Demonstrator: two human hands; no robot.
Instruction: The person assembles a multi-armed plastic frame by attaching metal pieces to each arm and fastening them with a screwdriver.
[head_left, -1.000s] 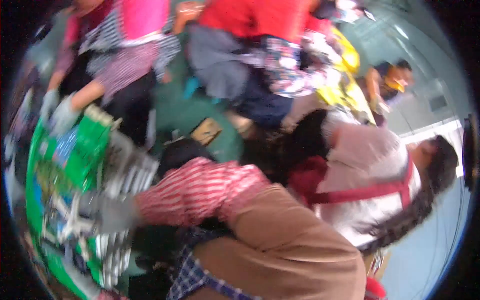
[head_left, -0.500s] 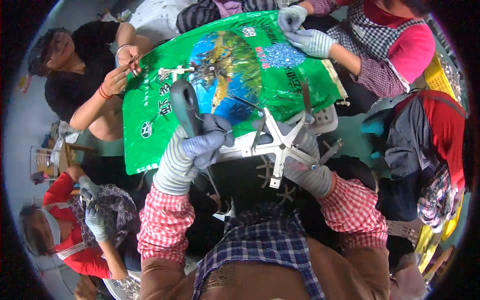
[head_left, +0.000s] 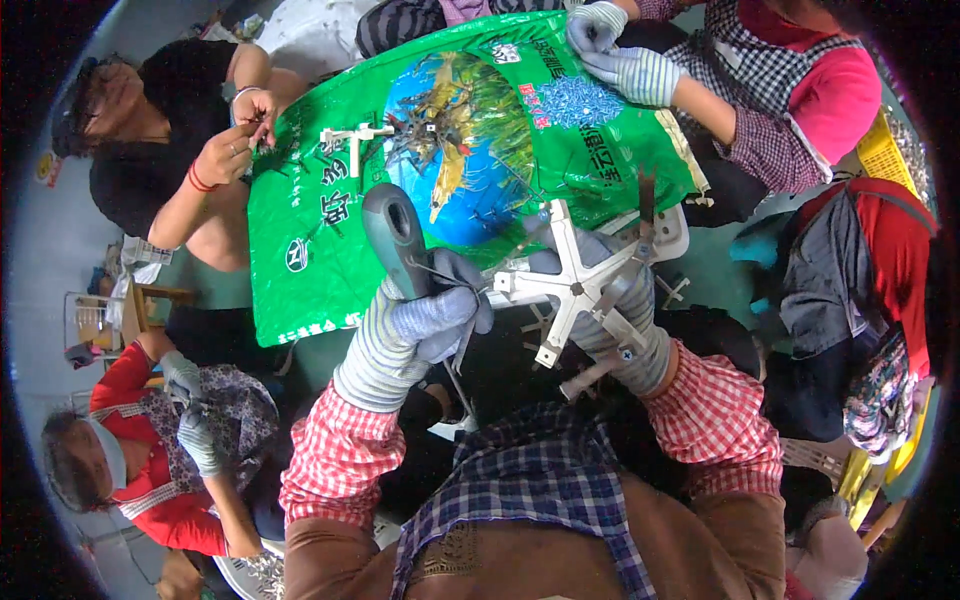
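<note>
My left hand (head_left: 432, 318), in a striped grey glove, is closed round a tool with a dark green-grey handle (head_left: 395, 235). The handle points up and has an oval hole near its end; thin metal strips show below the fist, the tool's working end being hard to make out. Gloved the same way, my right hand (head_left: 645, 325) grips a cream star-shaped frame (head_left: 577, 290) from behind, hiding most of its fingers. Brownish metal strips (head_left: 647, 215) stick out near the frame's right side. One frame arm ends close to my left fingertips.
A green printed sack (head_left: 300, 200) covers the work surface, with a small cream branched part (head_left: 355, 140) and dark scraps on it. Co-workers' hands are at the far left (head_left: 235, 150) and far right (head_left: 630, 70). A yellow basket (head_left: 880, 155) stands right.
The star frame has turned and tilted, and its left arm has come away from my left fist. The handle and my left hand sit slightly lower and farther right.
</note>
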